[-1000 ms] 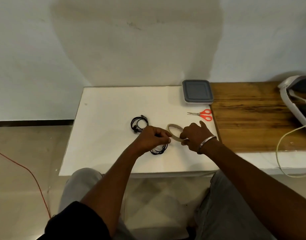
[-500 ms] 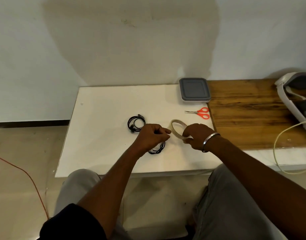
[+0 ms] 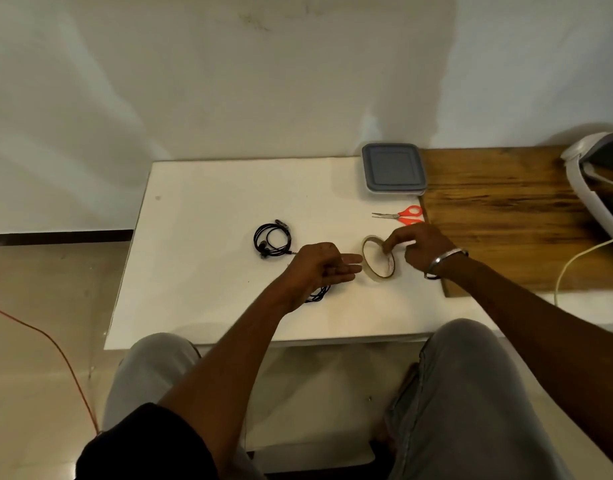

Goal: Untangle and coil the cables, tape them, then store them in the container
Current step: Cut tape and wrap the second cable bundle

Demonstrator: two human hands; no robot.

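Two bundles of thin black cable are in view. One coiled cable [image 3: 272, 240] lies flat on the white worktop [image 3: 211, 271], left of centre. It is wound into a small loose ring with a plug end poking out at the top and small dark lumps along its lower edge. The second cable [image 3: 318, 294] is nearer the front edge. Only a bunch of its dark loops shows below the heel of the left hand [image 3: 318, 268], and the rest is hidden under the palm.

The left hand has two fingers stretched out straight to the right, their tips just beside the tape roll [image 3: 379, 259]. Its lower fingers look bent, and it is impossible to tell whether they grip the hidden cable.

The right hand [image 3: 419, 251], with a metal bangle [image 3: 445, 259] on the wrist, has curled fingers that pinch the far upper rim of the tape roll. The roll is a thin, pale, translucent ring, propped on its edge and tilted.

Behind the right hand lie orange-handled scissors [image 3: 400, 215] with closed blades pointing left. Further back, a square container [image 3: 394, 168] with a grey lid on it stands at the worktop's far right corner, next to a brown wooden board [image 3: 505, 220].
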